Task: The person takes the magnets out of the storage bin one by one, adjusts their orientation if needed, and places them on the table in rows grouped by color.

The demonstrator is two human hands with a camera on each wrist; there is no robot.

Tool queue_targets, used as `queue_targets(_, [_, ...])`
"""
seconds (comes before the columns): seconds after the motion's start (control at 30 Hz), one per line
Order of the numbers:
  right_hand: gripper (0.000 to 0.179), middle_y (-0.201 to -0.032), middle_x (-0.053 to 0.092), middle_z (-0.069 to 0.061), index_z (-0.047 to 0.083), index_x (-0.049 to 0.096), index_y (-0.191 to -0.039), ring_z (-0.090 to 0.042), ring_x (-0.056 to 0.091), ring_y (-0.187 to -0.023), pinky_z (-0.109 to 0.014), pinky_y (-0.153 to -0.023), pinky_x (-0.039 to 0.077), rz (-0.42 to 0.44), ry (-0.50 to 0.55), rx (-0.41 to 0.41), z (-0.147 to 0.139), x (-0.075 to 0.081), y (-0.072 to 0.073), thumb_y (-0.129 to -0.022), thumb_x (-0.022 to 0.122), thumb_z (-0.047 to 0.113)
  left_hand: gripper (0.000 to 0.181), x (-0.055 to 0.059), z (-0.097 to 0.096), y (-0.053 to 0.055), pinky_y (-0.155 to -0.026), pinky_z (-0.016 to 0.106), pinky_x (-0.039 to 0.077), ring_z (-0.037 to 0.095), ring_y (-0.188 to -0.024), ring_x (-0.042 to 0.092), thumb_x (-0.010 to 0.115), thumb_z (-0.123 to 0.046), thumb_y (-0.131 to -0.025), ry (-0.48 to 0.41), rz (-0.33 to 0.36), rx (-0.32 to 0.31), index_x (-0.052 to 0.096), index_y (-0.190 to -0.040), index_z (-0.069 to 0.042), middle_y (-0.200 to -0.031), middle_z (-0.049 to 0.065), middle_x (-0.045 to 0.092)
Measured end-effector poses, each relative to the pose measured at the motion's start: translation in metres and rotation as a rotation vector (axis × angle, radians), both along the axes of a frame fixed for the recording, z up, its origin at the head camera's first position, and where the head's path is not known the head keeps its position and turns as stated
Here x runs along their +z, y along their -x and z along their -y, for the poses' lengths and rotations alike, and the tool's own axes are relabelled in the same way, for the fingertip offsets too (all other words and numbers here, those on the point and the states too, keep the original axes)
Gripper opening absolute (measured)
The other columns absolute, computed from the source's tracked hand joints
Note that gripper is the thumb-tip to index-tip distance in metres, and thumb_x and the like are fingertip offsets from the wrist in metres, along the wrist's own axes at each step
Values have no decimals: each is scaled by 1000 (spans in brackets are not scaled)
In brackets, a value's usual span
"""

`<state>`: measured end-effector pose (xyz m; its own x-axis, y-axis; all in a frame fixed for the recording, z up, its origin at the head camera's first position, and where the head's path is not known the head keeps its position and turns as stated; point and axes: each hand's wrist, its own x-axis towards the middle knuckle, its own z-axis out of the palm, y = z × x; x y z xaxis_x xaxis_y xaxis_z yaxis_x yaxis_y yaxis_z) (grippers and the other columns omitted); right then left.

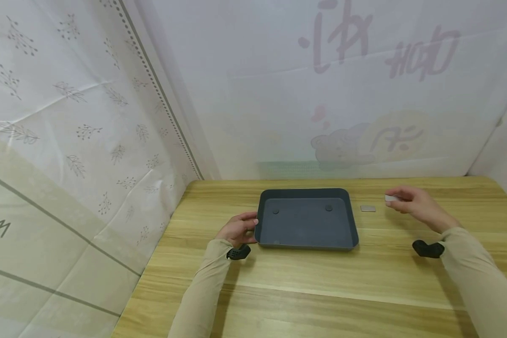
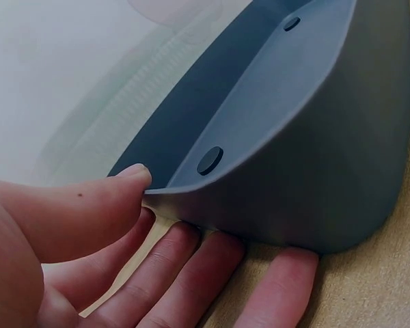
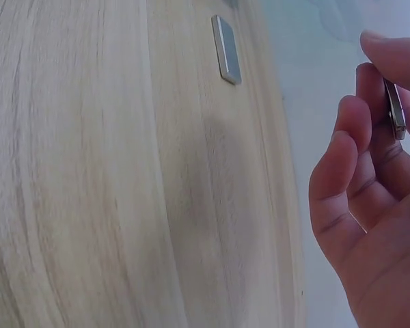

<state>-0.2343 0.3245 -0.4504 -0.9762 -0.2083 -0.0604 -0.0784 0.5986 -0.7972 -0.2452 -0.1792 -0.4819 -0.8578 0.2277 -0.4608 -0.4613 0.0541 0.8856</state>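
Note:
A dark grey rectangular tray (image 1: 304, 230) with raised walls lies on the wooden table. My left hand (image 1: 238, 229) grips its left side, the thumb on the rim and the other fingers against the outer wall near the bottom, as the left wrist view shows. Two small dark discs sit on the tray floor, one of them a near disc (image 2: 210, 160). To the right of the tray, my right hand (image 1: 420, 206) pinches a thin silver rectangular plate (image 3: 395, 113) above the table. A similar plate (image 1: 367, 208) lies flat between the tray and that hand.
The wooden table (image 1: 312, 286) reaches back to a pale printed curtain (image 1: 253, 103). Another patterned curtain (image 1: 84, 136) hangs along the left side. Black wrist mounts, one on the left (image 1: 239, 252) and one on the right (image 1: 428, 249), stick out from the sleeves.

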Motion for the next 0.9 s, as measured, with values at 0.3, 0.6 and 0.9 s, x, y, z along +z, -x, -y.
queue_targets(0.3, [50,-125,58,-25,-4,48,-135,-6,61,-86,-31,-70,53,-13,-28,0,-9,-7,0,-98,58,29,47,-2,0,1,-72,37,53,18,-92,61,54,-9,-98,-10,1,-3,44,-144,-6,-125,16,57])
queue_targets(0.6, [44,-109,64,-14,-5,53,-130,-11,59,-76,-29,-65,53,-53,-32,6,-17,-12,-3,-97,61,22,47,1,0,0,-72,37,53,18,-92,60,53,-9,-99,-5,4,-5,43,-145,-7,-126,16,57])
queue_targets(0.9, [39,-105,61,-14,-5,57,-126,-8,56,-74,-27,-63,51,-46,-96,8,-20,-15,-5,-95,62,19,47,1,-1,-1,-72,37,53,19,-93,60,55,-9,-98,-24,7,11,45,-143,-6,-123,15,58])
